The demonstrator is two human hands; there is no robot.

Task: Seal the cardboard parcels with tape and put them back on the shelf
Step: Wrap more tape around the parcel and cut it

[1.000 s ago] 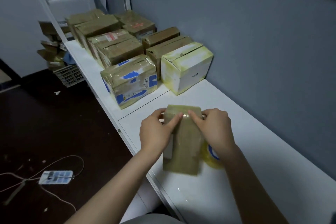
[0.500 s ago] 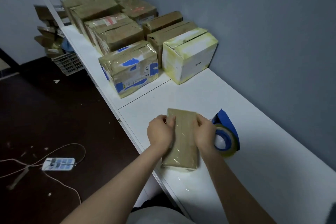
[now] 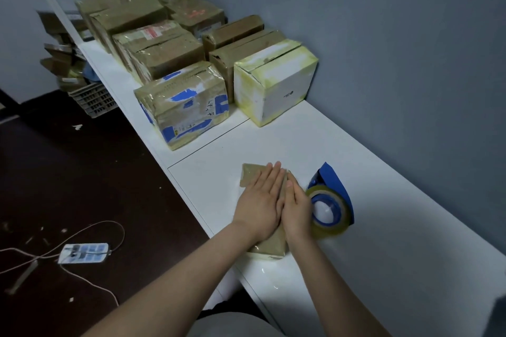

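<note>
On the shelf (image 3: 383,227), hands largely hide a parcel (image 3: 250,176).

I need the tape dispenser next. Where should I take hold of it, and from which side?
Grip the blue handle of the tape dispenser, at its far end, coming from above and the right. It juts up clear of the roll, while the parcel and the right hand crowd its left side.

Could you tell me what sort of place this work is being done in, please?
Probably a small storeroom or packing corner: taped cardboard parcels crowd a long white shelf along a grey wall, and a blue tape dispenser lies on it.
</note>
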